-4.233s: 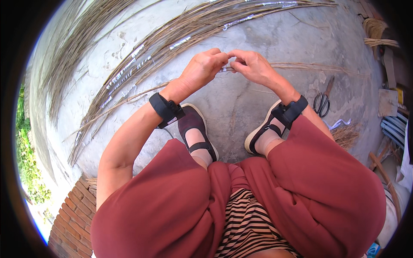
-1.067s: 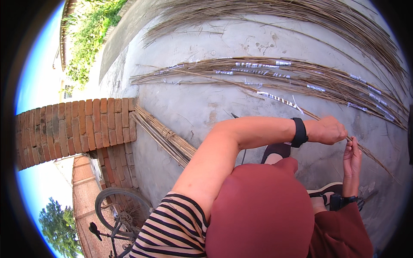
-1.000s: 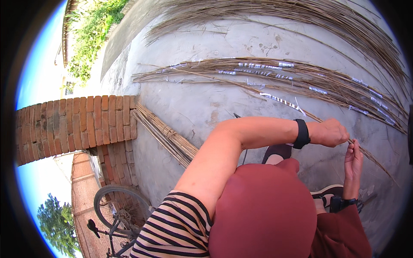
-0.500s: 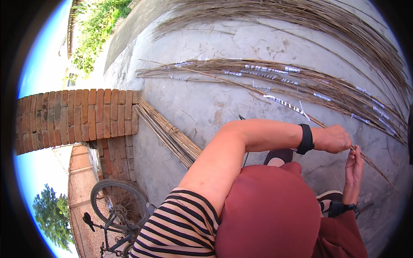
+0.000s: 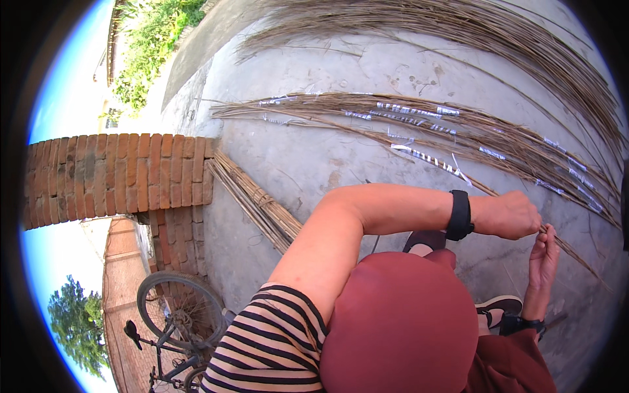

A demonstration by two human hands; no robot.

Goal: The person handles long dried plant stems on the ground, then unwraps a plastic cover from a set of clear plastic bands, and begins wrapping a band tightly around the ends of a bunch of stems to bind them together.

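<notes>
My left hand (image 5: 508,215) is closed around a slim bundle of thin brown sticks (image 5: 483,188), a black band on its wrist. My right hand (image 5: 544,259), also with a black wristband, pinches the same bundle just beyond the left fist. From there the tapered end (image 5: 576,257) sticks out past both hands toward the lower right. A white-and-dark plastic strip (image 5: 429,159) is wound around the bundle, with loose ends poking out. More stick bundles (image 5: 393,118), wrapped with similar strips, lie on the concrete alongside.
A large heap of loose sticks (image 5: 458,26) stretches across the far side. Left of my arm are a tied bundle of thicker canes (image 5: 259,200), a brick pillar (image 5: 118,175) and a bicycle (image 5: 180,321). Smooth maroon fabric (image 5: 400,321) fills the lower middle; dark shoes (image 5: 501,306) show beside it.
Both hands have shifted slightly to the right in the picture, still on the stick bundle. The bundle's tapered end hangs in nearly the same place.
</notes>
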